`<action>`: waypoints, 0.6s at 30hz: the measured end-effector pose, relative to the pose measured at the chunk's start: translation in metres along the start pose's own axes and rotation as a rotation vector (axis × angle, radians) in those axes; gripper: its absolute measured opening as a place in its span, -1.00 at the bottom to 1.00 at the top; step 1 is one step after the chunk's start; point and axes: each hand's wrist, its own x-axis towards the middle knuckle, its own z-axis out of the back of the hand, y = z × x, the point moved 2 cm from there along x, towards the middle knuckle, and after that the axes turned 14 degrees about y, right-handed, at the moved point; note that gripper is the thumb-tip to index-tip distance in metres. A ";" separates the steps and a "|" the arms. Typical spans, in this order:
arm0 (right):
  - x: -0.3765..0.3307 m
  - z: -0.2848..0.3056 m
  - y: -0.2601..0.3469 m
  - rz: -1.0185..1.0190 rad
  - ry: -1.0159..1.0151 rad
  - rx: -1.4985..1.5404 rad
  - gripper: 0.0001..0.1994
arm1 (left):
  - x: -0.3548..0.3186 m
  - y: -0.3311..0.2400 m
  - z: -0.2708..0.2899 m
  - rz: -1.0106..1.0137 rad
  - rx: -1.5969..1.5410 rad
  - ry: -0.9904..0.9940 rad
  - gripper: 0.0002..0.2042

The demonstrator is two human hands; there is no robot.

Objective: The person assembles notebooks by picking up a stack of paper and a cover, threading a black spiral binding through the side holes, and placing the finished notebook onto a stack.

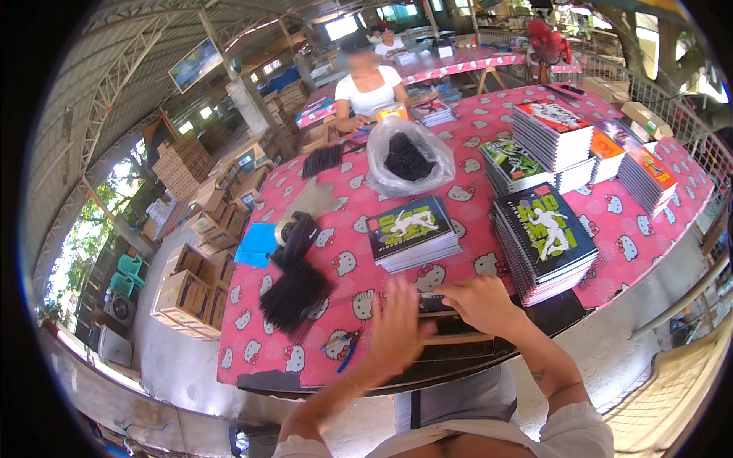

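Observation:
My left hand (397,328), smeared by motion, has its fingers stretched out at the near edge of the table. Close beside it, my right hand (481,304) is closed, fingertips pinching a dark flat thing (435,304), whose kind I cannot make out behind my hands. Just beyond them lies a short stack of notebooks (412,229) with dark and green covers and a white figure. A taller stack of spiral-bound notebooks (544,237) of the same design stands right of my right hand. Black binding coils (296,296) lie in a heap to the left.
A tape dispenser (296,231) and blue sheet (257,244) lie left, with blue-handled pliers (349,353) nearer. A clear bag of black coils (409,156) sits mid-table. Red-covered notebooks (553,126) are stacked at the right. Across the table sits a co-worker (370,88).

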 end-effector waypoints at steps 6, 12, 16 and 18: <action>0.011 0.000 0.001 0.025 -0.005 0.067 -0.81 | 0.035 0.015 0.026 0.084 0.032 -0.367 -0.16; 0.009 0.000 0.002 -0.051 0.071 0.022 -0.75 | 0.017 0.004 -0.001 -0.082 -0.046 -0.237 -0.17; -0.016 0.026 -0.006 0.079 -0.159 0.008 -0.47 | 0.002 -0.010 -0.021 -0.071 -0.022 -0.148 -0.18; -0.029 0.020 -0.007 0.124 -0.374 0.016 -0.40 | -0.034 -0.030 -0.050 -0.258 -0.081 -0.123 -0.13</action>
